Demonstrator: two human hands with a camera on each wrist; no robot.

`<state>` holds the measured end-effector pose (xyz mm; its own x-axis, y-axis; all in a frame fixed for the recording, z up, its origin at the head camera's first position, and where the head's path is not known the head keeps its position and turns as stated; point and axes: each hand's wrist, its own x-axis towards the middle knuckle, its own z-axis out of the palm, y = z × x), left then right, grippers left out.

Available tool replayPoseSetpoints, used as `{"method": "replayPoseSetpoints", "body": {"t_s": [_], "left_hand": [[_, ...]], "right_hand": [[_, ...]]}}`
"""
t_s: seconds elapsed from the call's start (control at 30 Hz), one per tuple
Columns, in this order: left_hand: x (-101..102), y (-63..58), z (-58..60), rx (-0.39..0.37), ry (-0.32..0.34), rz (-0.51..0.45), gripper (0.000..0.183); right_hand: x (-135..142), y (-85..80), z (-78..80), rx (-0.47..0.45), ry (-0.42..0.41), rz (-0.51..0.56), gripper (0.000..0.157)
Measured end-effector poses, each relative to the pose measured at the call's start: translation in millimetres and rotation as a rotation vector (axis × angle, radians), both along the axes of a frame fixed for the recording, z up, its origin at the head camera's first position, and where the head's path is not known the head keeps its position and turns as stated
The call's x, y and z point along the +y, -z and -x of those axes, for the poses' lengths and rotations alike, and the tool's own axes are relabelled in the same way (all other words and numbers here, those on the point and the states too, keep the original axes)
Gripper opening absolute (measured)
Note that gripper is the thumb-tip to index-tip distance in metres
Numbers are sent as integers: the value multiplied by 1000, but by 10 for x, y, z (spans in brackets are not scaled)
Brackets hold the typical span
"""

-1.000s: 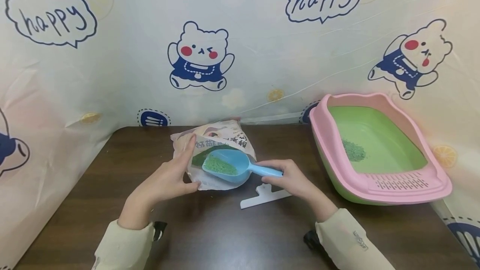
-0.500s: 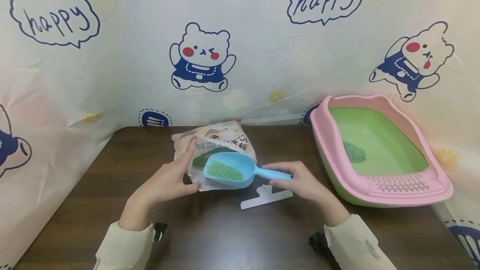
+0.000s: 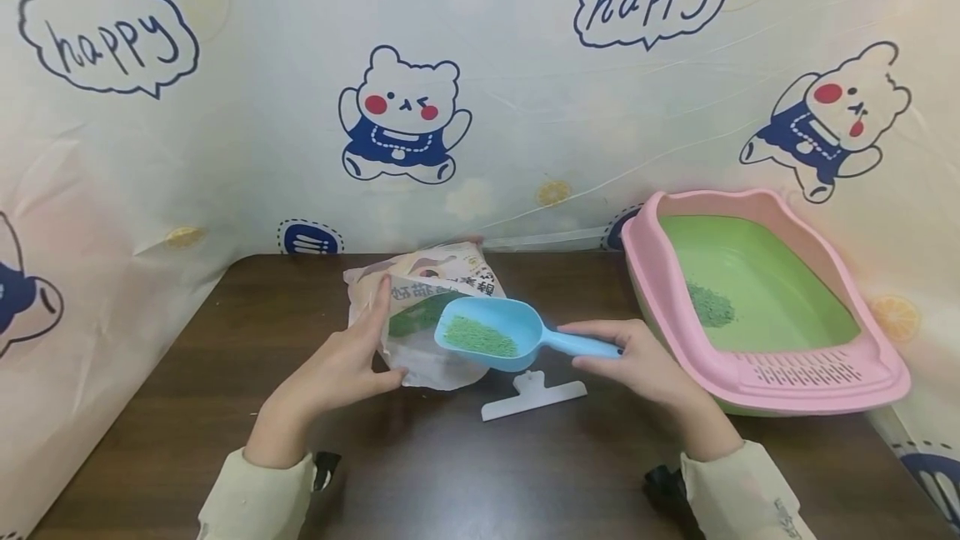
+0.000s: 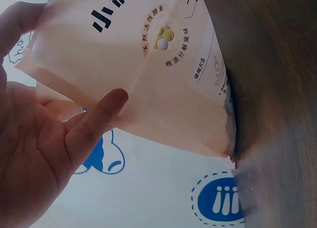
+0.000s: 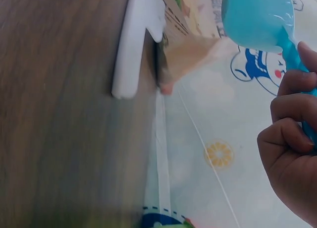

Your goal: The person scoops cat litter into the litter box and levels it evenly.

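My right hand [image 3: 637, 361] grips the handle of a light-blue scoop [image 3: 525, 323], fingers curled round it in the right wrist view. Green pellets [image 3: 480, 336], which look like cat litter, lie in the scoop's bowl. The scoop is held above the table, over the right front of a printed litter bag [image 3: 442, 361]. My left hand [image 3: 337, 369] holds the bag's left side near its open mouth, thumb on the outside in the left wrist view; some of its fingers are hidden behind the bag. The bag's inside is mostly out of sight.
A white sealing clip [image 3: 532, 397] lies on the dark wooden table [image 3: 420, 473], in front of the bag. At the right stands a green litter tray with a pink rim [image 3: 810, 386], a small heap of green pellets [image 3: 710, 305] inside. A printed curtain [image 3: 510, 107] hangs behind.
My right hand has drawn the loaded scoop to the right, away from the bag's mouth. The white clip now shows in full. My left hand stays on the bag, almost unmoved.
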<state>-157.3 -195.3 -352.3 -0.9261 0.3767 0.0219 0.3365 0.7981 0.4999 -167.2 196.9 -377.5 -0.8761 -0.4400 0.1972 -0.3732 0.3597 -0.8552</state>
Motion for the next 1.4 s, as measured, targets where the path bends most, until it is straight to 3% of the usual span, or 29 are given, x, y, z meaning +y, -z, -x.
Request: {"method": "replayPoseSetpoints", "body": {"t_s": [0.53, 0.83, 1.07, 1.4], "left_hand": [[43, -31, -10, 4, 15, 6, 118], [42, -36, -13, 8, 16, 9, 117], [39, -35, -15, -9, 17, 3, 117], [26, -16, -27, 0, 18, 15, 117]], "right_hand": [[320, -204, -125, 46, 112, -58, 37], [530, -290, -176, 29, 191, -52, 37], [735, -332, -235, 36, 203, 13, 40], [993, -364, -299, 52, 310, -3, 44]]}}
